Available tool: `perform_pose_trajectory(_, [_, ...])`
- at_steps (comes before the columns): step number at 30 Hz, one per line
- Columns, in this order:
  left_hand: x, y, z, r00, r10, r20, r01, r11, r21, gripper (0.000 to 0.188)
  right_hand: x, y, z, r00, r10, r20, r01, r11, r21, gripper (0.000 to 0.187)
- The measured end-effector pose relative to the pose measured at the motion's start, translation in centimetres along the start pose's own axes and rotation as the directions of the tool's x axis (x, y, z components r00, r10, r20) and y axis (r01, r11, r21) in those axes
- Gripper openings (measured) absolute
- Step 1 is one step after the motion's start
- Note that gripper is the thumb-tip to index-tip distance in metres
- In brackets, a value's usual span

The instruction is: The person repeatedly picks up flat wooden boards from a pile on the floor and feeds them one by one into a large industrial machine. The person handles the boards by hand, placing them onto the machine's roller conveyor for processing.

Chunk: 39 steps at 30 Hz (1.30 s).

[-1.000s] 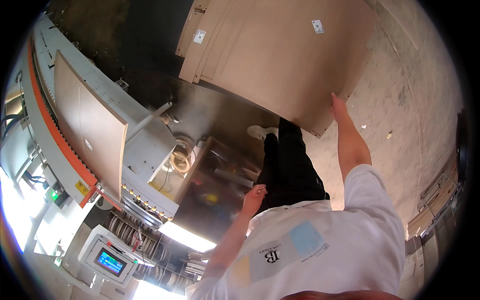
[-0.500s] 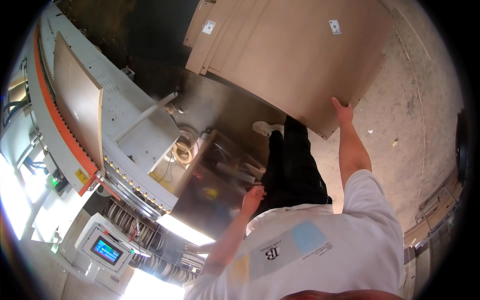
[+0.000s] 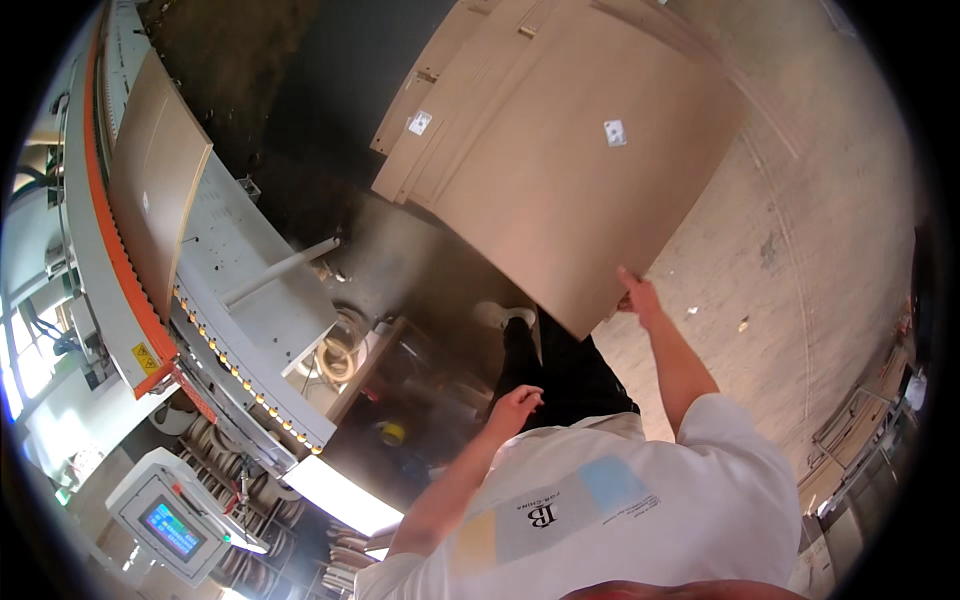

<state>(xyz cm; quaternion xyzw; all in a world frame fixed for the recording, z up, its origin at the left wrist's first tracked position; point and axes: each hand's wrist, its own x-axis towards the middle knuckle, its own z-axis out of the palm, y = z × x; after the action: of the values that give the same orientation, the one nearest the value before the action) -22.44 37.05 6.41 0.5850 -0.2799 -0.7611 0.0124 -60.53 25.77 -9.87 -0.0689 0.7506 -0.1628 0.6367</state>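
My right hand point(image 3: 638, 298) grips a large flat brown panel point(image 3: 590, 200) at its near right edge, close to the corner. The thumb lies along the top face and the other fingers are hidden underneath. A small white label point(image 3: 614, 133) is stuck on this panel. It rests on a stack of similar brown panels point(image 3: 415, 165), whose edges show at the left and the far side. Near my waist, my left hand point(image 3: 517, 408) hangs with its fingers curled and nothing visible in them, apart from the panels.
To the left runs a long grey machine with an orange strip point(image 3: 115, 240) and a row of yellow rollers point(image 3: 235, 370). A brown board point(image 3: 155, 180) lies in it. A control screen point(image 3: 172, 528) stands at the lower left. Coiled banding point(image 3: 340, 350) sits beside a box point(image 3: 400, 400).
The top panel has slid toward me and left across the stack, with my right hand still on it. My left hand stays by my waist. The view has turned slightly.
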Motion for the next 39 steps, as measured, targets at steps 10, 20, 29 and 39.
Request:
perform_pose_trajectory(10, [1.0,0.0,4.2,0.977,0.191,-0.097,-0.197,0.621,-0.759,0.055,-19.3,-0.8,16.5,0.914,0.228,0.336,-0.272,0.958,0.088,0.051])
perform_pose_trajectory(20, [-2.3,-5.5,-1.4,0.901,-0.195,-0.388,-0.393,0.012,-0.919,0.037,-23.7,-13.2,11.8,0.641,-0.629,0.441,0.669,0.175,-0.722,0.034])
perform_pose_trajectory(29, [-10.4,-9.7,-4.2,0.849,-0.287,-0.444,-0.46,0.015,-0.888,0.027,-9.2,-16.6,-5.2,0.886,-0.452,-0.098,0.058,0.318,-0.946,0.09])
perform_pose_trajectory(39, [-18.2,-6.7,-8.7,0.631,-0.227,-0.742,-0.652,0.364,-0.665,0.027,-6.3,-10.6,-6.3,0.857,-0.513,0.038,0.428,0.672,-0.604,0.067])
